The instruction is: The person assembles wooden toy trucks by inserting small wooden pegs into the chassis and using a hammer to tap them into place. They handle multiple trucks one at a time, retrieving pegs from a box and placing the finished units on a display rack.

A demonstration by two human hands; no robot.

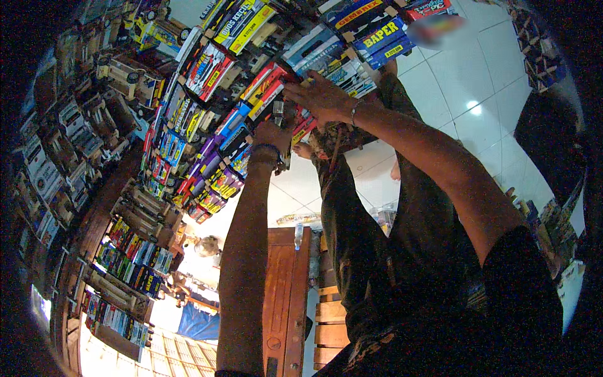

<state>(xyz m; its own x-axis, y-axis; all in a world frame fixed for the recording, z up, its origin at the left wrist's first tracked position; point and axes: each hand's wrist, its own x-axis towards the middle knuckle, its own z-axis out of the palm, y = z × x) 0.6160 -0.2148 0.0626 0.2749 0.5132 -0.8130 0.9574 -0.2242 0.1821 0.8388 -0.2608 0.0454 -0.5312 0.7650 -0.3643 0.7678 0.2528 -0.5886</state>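
Both of my hands meet at a toy truck (pixel 303 127) with red side panels, at the near end of a crowded row of toy trucks. My left hand (pixel 274 133), with a dark bracelet at the wrist, is closed at the truck's left end. From the right comes my right hand (pixel 320 99), a thin band on its wrist, its bent fingers over the truck's top and far side. Shadow and the hands hide much of this truck. Beyond my right hand stand trucks with blue panels (pixel 382 43) and light-blue ones (pixel 314 50).
More wooden toy trucks (pixel 129 72) fill the left side, and shelved trucks (pixel 129 257) stand at lower left. White floor tiles (pixel 483 63) lie at right. Below my hands are a brown wooden door (pixel 286 301), a clear bottle (pixel 298 236) and my legs (pixel 358 239).
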